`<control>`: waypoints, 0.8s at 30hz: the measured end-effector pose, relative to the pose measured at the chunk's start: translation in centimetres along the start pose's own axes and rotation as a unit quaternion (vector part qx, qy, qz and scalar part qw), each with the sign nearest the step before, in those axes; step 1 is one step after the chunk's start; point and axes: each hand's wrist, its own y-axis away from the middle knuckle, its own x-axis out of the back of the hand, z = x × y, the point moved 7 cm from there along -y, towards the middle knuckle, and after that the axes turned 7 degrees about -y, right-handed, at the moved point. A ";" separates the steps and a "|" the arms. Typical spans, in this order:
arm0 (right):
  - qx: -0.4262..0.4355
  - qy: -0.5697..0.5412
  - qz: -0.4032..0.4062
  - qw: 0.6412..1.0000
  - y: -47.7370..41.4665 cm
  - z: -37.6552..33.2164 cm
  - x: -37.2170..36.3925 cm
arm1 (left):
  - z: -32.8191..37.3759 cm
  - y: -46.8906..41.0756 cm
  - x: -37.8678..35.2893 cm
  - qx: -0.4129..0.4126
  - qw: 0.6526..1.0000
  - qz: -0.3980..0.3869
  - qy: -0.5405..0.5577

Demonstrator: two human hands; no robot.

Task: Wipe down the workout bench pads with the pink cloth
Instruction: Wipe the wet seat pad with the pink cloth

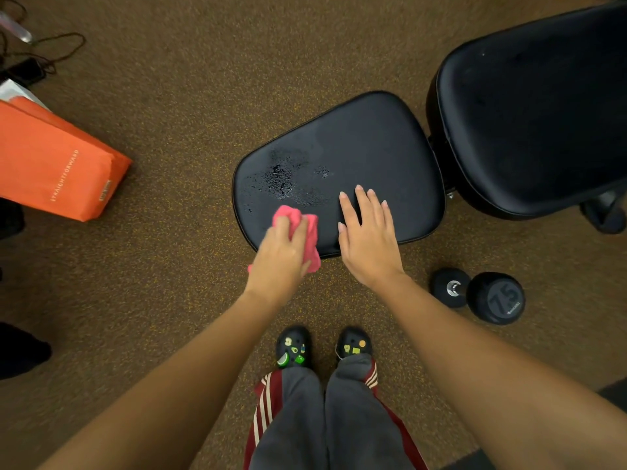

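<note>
The black seat pad of the workout bench lies in the middle of the view, with a patch of wet droplets on its left half. The larger black back pad stands to its right. My left hand grips the bunched pink cloth at the seat pad's near left edge. My right hand rests flat on the seat pad's near edge, fingers spread, just right of the cloth.
A black dumbbell lies on the brown carpet near right of the bench. An orange paper bag lies at the left, with cables and a dark device behind it. My two feet in black clogs stand just below the seat pad.
</note>
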 end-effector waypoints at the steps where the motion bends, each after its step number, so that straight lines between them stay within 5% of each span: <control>1: 0.001 0.000 -0.002 1.000 0.0 0.0 0.0 | 0.9 0.4 -0.3 -0.030 1.000 0.002 -0.006; 5: 0.006 -0.001 0.006 1.000 0.0 0.0 0.2 | 1.1 1.1 -0.4 -0.078 0.995 0.019 -0.054; 13: 0.002 -0.009 0.012 1.000 0.0 -0.1 0.1 | -4.3 0.9 1.1 0.103 0.994 0.030 0.005; 20: -0.005 -0.011 0.018 1.000 0.1 -0.1 -0.1 | -0.8 1.7 -0.3 -0.020 1.000 0.012 -0.018; 24: -0.001 -0.007 0.014 1.000 0.1 -0.2 -0.1 | -4.1 0.9 0.6 0.030 0.999 0.032 -0.012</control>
